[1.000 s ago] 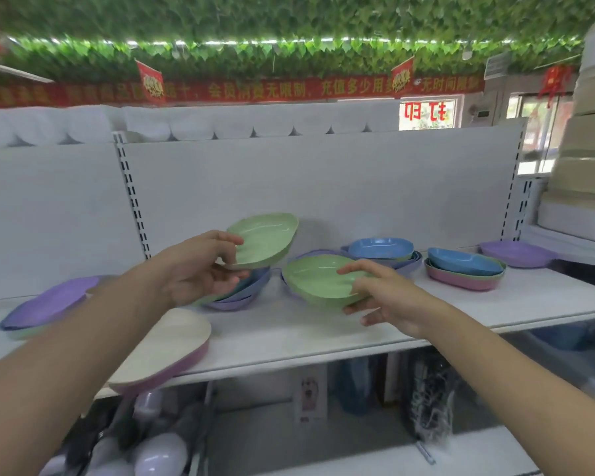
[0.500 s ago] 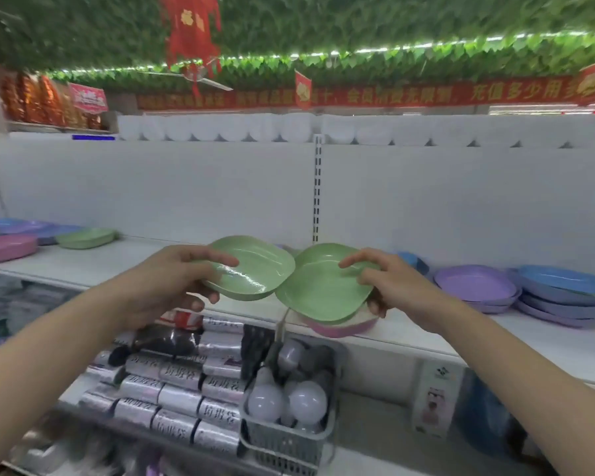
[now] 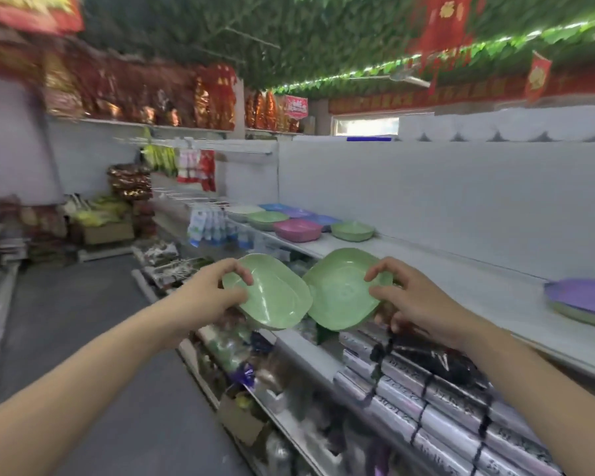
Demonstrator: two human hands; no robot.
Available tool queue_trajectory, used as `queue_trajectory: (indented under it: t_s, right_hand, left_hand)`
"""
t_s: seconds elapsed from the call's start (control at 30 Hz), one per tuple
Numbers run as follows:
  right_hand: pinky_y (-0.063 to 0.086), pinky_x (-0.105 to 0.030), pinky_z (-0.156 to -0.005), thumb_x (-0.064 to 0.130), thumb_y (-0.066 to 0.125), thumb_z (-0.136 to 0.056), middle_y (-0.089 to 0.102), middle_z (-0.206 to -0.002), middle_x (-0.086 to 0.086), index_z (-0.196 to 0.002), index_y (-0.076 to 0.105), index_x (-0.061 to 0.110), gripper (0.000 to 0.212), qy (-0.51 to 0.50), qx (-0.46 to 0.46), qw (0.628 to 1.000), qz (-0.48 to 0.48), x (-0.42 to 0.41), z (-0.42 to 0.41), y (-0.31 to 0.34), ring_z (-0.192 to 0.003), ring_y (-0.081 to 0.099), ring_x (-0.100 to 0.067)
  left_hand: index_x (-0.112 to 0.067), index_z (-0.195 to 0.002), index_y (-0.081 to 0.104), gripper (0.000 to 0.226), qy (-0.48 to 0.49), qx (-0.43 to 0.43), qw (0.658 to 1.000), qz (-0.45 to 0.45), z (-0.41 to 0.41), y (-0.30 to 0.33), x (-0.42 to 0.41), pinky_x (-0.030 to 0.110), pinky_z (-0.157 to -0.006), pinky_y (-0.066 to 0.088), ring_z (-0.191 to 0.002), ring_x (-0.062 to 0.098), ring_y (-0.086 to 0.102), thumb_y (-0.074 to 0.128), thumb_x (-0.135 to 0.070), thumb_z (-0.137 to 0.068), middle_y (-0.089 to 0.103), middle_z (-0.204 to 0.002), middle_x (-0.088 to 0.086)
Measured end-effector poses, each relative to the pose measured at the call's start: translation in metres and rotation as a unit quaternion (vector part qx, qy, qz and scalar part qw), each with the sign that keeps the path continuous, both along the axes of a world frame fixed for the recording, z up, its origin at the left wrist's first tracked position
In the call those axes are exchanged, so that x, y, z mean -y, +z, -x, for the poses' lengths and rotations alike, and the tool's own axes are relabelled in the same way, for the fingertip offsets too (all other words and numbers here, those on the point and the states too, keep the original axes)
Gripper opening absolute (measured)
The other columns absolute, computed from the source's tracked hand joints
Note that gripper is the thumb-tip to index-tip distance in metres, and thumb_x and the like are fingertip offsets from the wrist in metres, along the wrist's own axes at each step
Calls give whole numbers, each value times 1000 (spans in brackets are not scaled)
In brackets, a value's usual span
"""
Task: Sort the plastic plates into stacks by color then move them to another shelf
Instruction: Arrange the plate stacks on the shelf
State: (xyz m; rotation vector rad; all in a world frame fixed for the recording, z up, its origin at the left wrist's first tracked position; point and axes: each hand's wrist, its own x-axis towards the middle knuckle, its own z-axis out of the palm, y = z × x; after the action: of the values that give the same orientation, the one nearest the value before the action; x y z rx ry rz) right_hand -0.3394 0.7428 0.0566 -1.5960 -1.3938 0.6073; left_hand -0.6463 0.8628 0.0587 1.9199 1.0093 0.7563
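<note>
Since the earlier frame we turn left along the white shelf, bringing sorted stacks at its far end into view. Our left hand grips one green squarish plastic plate; our right hand grips another green plate, both in the air off the shelf's front edge, rims nearly touching.

Both arms outstretched, left hand and right hand fingers pinching.
</note>
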Motion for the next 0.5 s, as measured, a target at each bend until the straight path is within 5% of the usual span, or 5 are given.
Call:
queue_trajectory:
  t_s: [0.17,0.33,0.5]
  right_hand:
    - [50,-34,-53,17,62,-100,67,-89,-16,-109,56,24,12,44,0,999,18,-101,69,-8,-62,68,-33]
    - [51,-36,-53,12,61,-100,59,-113,-7,-112,58,21,15,64,-35,997,16,-182,93,-13,-64,70,-24]
    - [51,-35,-53,15,62,-99,57,-122,-10,-112,58,26,17,33,-31,999,-10,-255,70,-11,-65,72,-26]
  left_hand:
    - [-19,-100,58,14,57,5,998,17,82,-6,-73,34,-52,48,-58,20,65,60,-7,-95,63,-80,9]
    - [-14,-102,57,13,75,23,996,33,103,-15,-140,35,-51,46,-57,22,65,60,-2,-95,65,-72,11]
    - [-19,-101,64,14,74,22,997,27,78,-11,-219,36,-54,50,-59,21,66,63,-7,-95,69,-90,15]
